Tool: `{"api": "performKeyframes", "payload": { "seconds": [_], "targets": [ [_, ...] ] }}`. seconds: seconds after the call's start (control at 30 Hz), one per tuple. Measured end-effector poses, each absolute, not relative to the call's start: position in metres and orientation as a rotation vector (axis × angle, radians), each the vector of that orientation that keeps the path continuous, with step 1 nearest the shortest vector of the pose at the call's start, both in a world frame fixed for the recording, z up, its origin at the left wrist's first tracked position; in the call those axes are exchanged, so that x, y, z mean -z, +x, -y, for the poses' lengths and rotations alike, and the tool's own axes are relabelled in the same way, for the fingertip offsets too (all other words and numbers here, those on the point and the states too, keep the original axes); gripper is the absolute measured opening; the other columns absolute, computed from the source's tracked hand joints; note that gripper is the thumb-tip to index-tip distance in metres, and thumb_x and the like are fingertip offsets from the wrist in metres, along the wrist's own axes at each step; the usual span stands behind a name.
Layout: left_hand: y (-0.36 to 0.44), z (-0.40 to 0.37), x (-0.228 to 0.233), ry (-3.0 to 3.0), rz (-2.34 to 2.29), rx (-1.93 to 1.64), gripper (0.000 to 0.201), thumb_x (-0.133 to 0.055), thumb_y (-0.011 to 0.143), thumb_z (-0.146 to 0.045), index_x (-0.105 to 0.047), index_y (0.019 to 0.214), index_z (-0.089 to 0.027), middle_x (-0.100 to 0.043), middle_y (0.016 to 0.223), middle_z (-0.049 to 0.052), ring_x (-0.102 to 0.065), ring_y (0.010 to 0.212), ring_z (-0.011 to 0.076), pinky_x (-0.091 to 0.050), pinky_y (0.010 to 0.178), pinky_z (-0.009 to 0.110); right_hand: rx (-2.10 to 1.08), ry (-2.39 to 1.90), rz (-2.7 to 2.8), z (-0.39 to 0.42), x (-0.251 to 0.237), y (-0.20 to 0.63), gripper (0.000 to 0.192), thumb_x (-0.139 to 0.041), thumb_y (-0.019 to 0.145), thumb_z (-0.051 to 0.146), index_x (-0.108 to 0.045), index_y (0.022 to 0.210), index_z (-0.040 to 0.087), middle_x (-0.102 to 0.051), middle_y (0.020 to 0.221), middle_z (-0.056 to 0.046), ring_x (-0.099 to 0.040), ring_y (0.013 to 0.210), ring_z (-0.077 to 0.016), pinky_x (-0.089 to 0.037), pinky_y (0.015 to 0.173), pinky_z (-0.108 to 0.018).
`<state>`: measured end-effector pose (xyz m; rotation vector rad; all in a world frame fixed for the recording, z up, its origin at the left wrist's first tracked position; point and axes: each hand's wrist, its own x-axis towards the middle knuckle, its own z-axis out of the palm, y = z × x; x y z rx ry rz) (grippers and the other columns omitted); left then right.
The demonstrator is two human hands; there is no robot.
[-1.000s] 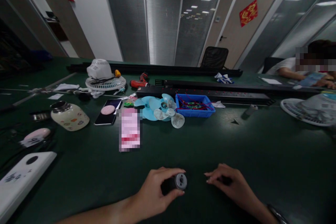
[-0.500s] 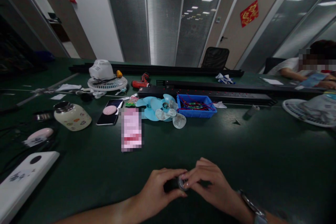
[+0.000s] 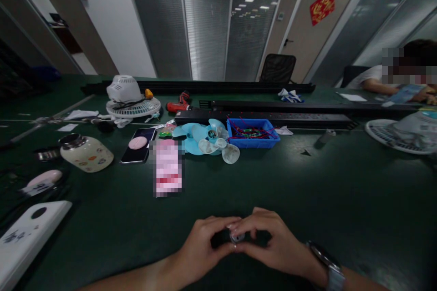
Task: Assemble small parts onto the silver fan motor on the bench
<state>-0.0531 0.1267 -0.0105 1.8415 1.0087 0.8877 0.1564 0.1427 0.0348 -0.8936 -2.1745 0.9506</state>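
Note:
Between my two hands is a small dark cylinder with a silvery round end [image 3: 238, 238], lying on its side near the front of the table. My left hand [image 3: 201, 248] is curled round its body, thumb below and fingers above. The fingertips of my right hand [image 3: 269, 238], which wears a wristwatch, close on the silvery end, with the thumb at its lower edge. Both hands nearly touch at the fingertips. Much of the cylinder is hidden, and I cannot make out its exact kind.
Blue fan blades [image 3: 196, 138] lie beside a blue bin of wires [image 3: 252, 143]. A phone [image 3: 136, 154], a cream flask [image 3: 90, 157] and a white device [image 3: 32, 236] are leftward. Behind are a red drill [image 3: 177, 105] and black rails [image 3: 266, 120]. A person [image 3: 378, 82] sits far right.
My right hand's fingers have shifted on the silvery end, and the thumb now presses at its lower edge. My left hand keeps its hold. The camera view has moved slightly.

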Motion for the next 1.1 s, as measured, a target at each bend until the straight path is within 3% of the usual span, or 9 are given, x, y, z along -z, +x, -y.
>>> {"api": "performKeyframes", "payload": {
  "seconds": [0.17, 0.27, 0.4, 0.57, 0.67, 0.9, 1.1],
  "targets": [
    [-0.0524, -0.1269, 0.0087, 1.83, -1.03, -0.85, 0.048, -0.083, 0.073, -0.023, -0.069, 0.118, -0.024, -0.078, 0.101, 0.004, -0.073, 0.087, 0.0211, -0.056, 0.079, 0.029, -0.97, -1.029, 2.015, -0.1461, -0.0416, 0.1582, 0.009, -0.075, 0.084, 0.031, -0.074, 0.087, 0.023, -0.075, 0.073, 0.0, -0.066, 0.063, -0.0143, -0.048, 0.063, -0.026],
    [-0.0527, -0.1274, 0.0081, 1.836, -1.013, -0.857, 0.048, -0.083, 0.074, -0.024, -0.068, 0.12, -0.025, -0.078, 0.1, 0.004, -0.072, 0.086, 0.0209, -0.056, 0.078, 0.029, -0.98, -1.1, 1.95, -0.1464, -0.043, 0.1589, 0.01, -0.073, 0.085, 0.03, -0.074, 0.092, 0.024, -0.075, 0.08, -0.001, -0.066, 0.067, -0.0151, -0.05, 0.063, -0.025],
    [-0.0535, -0.1271, 0.01, 1.85, -1.012, -0.887, 0.042, -0.081, 0.075, -0.021, -0.07, 0.116, -0.023, -0.078, 0.096, 0.004, -0.072, 0.083, 0.021, -0.056, 0.076, 0.029, -1.008, -1.066, 2.071, -0.1441, -0.0432, 0.1594, 0.029, -0.08, 0.079, 0.027, -0.071, 0.107, 0.028, -0.075, 0.098, 0.001, -0.062, 0.061, -0.0108, -0.05, 0.066, -0.025],
    [-0.0536, -0.1274, 0.01, 1.857, -1.002, -0.867, 0.043, -0.08, 0.076, -0.016, -0.07, 0.116, -0.025, -0.077, 0.105, 0.003, -0.072, 0.091, 0.0208, -0.054, 0.083, 0.029, -1.03, -0.986, 2.173, -0.1425, -0.0425, 0.1603, 0.028, -0.081, 0.078, 0.026, -0.072, 0.104, 0.027, -0.076, 0.09, 0.002, -0.064, 0.06, -0.011, -0.05, 0.073, -0.028],
    [-0.0532, -0.1281, 0.0087, 1.86, -1.009, -0.838, 0.043, -0.08, 0.077, -0.022, -0.069, 0.119, -0.027, -0.077, 0.104, 0.002, -0.072, 0.089, 0.0202, -0.054, 0.08, 0.028, -1.071, -1.004, 2.106, -0.1448, -0.0409, 0.1603, 0.023, -0.081, 0.078, 0.026, -0.073, 0.1, 0.025, -0.076, 0.094, 0.0, -0.064, 0.061, -0.0115, -0.051, 0.069, -0.027],
    [-0.0535, -0.1275, 0.0119, 1.858, -1.049, -0.829, 0.046, -0.081, 0.077, -0.029, -0.068, 0.121, -0.026, -0.077, 0.101, 0.004, -0.072, 0.085, 0.0211, -0.055, 0.075, 0.027, -1.291, -1.053, 1.915, -0.1508, -0.0346, 0.1608, 0.044, -0.084, 0.073, 0.028, -0.068, 0.114, 0.023, -0.075, 0.087, -0.002, -0.067, 0.072, -0.0157, -0.052, 0.063, -0.025],
    [-0.0533, -0.1279, 0.0088, 1.855, -1.002, -0.845, 0.046, -0.081, 0.077, -0.026, -0.068, 0.121, -0.027, -0.078, 0.103, 0.002, -0.072, 0.088, 0.0207, -0.055, 0.079, 0.027, -1.276, -1.025, 1.885, -0.1487, -0.0349, 0.1592, 0.027, -0.084, 0.073, 0.026, -0.073, 0.097, 0.02, -0.074, 0.086, -0.001, -0.066, 0.072, -0.0145, -0.05, 0.063, -0.023]
  ]
}}
